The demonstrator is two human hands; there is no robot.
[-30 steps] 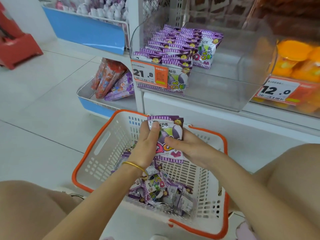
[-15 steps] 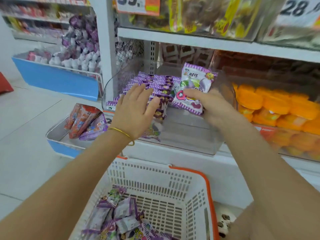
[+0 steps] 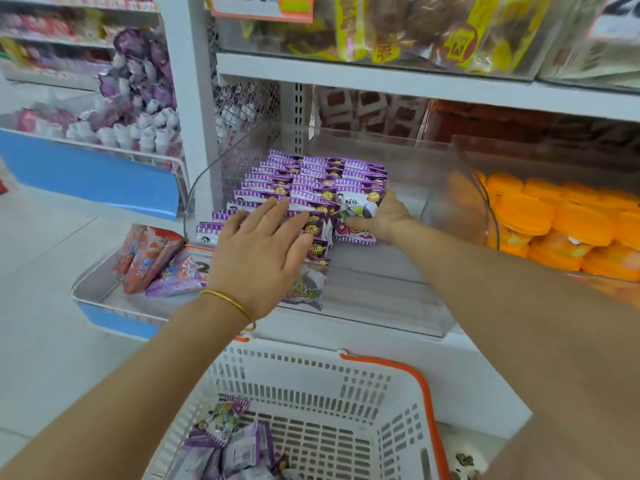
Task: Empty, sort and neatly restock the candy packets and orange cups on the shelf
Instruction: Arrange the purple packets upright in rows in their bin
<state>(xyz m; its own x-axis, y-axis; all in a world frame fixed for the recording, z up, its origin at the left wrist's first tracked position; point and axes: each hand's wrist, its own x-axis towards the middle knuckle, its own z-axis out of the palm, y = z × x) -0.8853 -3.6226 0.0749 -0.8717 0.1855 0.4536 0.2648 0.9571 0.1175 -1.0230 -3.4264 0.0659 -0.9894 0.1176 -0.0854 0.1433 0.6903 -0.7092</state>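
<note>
Purple candy packets (image 3: 311, 174) stand in overlapping rows at the middle of the frame, filling the left part of a clear bin (image 3: 381, 306) on the shelf. My left hand (image 3: 263, 251) lies flat on the front rows, fingers straight and a little spread, gripping nothing; a gold bangle (image 3: 228, 299) circles its wrist. Just to the right in the frame, my right hand (image 3: 384, 220) pinches one more packet, the loose packet (image 3: 360, 209), with the thumb at the front and the fingers behind it. That packet stands upright, touching the right end of the rows. Orange cups (image 3: 554, 220) are heaped in the neighbouring bin at the right edge. At the bottom sits a white basket (image 3: 311, 375) with an orange rim, and spare packets (image 3: 228, 445) lie piled in its lower left corner.
</note>
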